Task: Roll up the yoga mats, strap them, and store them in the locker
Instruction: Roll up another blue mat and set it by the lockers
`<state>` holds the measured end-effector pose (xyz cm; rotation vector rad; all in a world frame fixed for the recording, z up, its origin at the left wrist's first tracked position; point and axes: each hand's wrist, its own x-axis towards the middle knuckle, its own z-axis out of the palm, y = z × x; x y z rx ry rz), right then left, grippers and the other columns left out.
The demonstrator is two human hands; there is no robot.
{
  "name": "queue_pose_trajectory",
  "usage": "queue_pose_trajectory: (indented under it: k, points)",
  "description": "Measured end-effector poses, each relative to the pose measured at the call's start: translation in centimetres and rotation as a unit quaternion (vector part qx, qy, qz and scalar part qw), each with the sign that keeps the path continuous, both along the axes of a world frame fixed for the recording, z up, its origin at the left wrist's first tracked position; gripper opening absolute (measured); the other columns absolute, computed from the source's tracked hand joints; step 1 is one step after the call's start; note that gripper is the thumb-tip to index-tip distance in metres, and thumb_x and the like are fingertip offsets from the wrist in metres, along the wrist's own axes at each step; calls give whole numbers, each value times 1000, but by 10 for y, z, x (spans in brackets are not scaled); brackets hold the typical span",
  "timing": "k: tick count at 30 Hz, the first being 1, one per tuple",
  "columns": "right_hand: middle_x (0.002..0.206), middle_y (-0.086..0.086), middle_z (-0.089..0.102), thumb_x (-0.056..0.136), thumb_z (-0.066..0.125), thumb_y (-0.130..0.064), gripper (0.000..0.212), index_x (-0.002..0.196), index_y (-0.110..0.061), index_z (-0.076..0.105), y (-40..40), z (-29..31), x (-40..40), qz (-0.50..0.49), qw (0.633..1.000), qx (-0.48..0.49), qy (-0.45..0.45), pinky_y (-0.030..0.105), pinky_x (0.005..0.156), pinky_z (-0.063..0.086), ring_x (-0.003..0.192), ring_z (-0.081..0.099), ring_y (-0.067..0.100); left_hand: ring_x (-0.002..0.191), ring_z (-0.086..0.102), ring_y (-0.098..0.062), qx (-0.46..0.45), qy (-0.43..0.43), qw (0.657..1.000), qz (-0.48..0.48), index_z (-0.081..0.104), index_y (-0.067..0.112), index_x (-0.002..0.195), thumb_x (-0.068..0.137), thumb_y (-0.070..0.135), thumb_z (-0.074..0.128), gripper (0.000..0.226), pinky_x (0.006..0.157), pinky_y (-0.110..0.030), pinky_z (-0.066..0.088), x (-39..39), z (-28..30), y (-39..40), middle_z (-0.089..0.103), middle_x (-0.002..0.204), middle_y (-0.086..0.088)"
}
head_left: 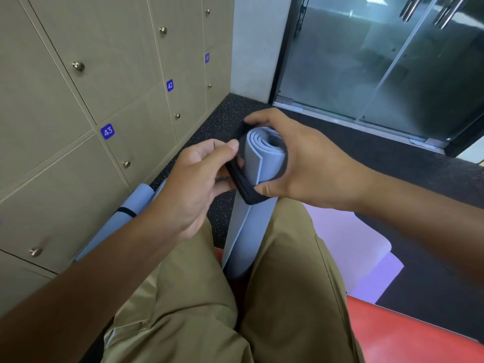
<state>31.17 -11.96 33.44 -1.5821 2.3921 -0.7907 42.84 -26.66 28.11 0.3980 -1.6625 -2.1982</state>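
Note:
A light blue rolled yoga mat (262, 158) stands upright between my knees, its spiral end facing me. A black strap (242, 186) loops around the top of the roll. My right hand (296, 158) grips the roll's top, with thumb and fingers on the strap. My left hand (195, 179) pinches the strap on the left side of the roll. A second rolled blue mat (123, 218) with a black strap around it leans against the beige lockers (78, 127) at the left.
Locker doors numbered 41, 42 and 43 are all closed, each with a round knob. A pale purple mat (351, 252) lies flat on the dark speckled floor at the right. I sit on a red seat (408, 334). Glass doors (379, 61) stand ahead.

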Motion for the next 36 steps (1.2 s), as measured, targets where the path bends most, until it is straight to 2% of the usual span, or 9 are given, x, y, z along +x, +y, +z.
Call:
queue_pose_trajectory:
  k: [4, 9, 11, 17, 21, 25, 29, 32, 36]
  points:
    - [115, -10, 64, 65, 90, -11, 122, 160, -38, 17, 9, -4, -3, 3, 995, -43, -85, 10, 77, 47, 96, 64, 6, 75, 61, -12, 28, 19, 999, -1, 54, 10, 84, 106, 17, 52, 22, 78, -31, 56, 1, -14, 3, 63, 78, -2]
    - [116, -30, 62, 68, 88, -1, 135, 160, -45, 1, 16, -29, -1, -13, 976, -105, -190, 40, 94, 59, 107, 66, 17, 79, 62, -15, 52, 45, 998, 8, 53, 8, 86, 101, 16, 56, 17, 78, -26, 56, 2, -23, 7, 63, 83, -8]
    - [122, -43, 55, 69, 89, 0, 138, 160, -44, -5, 20, -39, -2, -21, 971, -115, -208, 40, 101, 55, 118, 62, 8, 82, 62, -17, 58, 45, 997, 1, 53, 6, 89, 101, 15, 57, 15, 82, -27, 56, 4, -30, 9, 62, 86, -12]
    - [146, -32, 46, 71, 91, 0, 144, 159, -41, -17, 24, -67, -4, -29, 964, -111, -239, 43, 106, 52, 127, 59, 9, 93, 60, -23, 58, 21, 998, 5, 53, 6, 92, 102, 13, 56, 12, 92, -33, 56, 3, -55, 12, 58, 98, -16]
    - [138, -27, 55, 68, 96, -10, 133, 161, -32, 4, 27, -87, -4, -42, 960, -114, -252, 35, 107, 50, 131, 55, 3, 93, 53, -26, 38, -17, 999, 0, 58, 1, 106, 102, 18, 59, 17, 93, -43, 47, 5, -77, 10, 56, 92, -12]
    - [126, -30, 60, 70, 94, -11, 121, 157, -33, 13, 29, -104, -3, -49, 960, -102, -257, 24, 100, 53, 125, 58, 0, 84, 54, -15, 24, -36, 999, -14, 58, 0, 98, 97, 26, 59, 26, 85, -36, 46, 7, -91, 10, 58, 80, 0]
    - [127, -29, 60, 75, 91, -10, 108, 154, -35, 23, 27, -109, -5, -64, 960, -107, -249, 22, 96, 53, 124, 58, 0, 92, 56, -23, 10, -39, 999, -23, 55, -15, 108, 97, 29, 58, 45, 82, -33, 46, 3, -96, 9, 61, 98, -15]
    - [131, -23, 60, 74, 93, -21, 90, 147, -31, 40, 26, -108, -10, -81, 958, -125, -243, 36, 102, 52, 125, 58, 6, 96, 55, -28, -4, -39, 999, -19, 51, -20, 114, 100, 32, 59, 54, 87, -40, 46, -2, -100, 4, 61, 104, -19]
    - [131, -14, 64, 75, 92, -28, 76, 139, -29, 51, 28, -107, -18, -88, 952, -128, -264, 48, 102, 52, 123, 60, 12, 89, 57, -21, -80, -53, 995, -22, 55, -5, 106, 92, 46, 65, 54, 79, -33, 51, -6, -107, -2, 60, 95, -10]
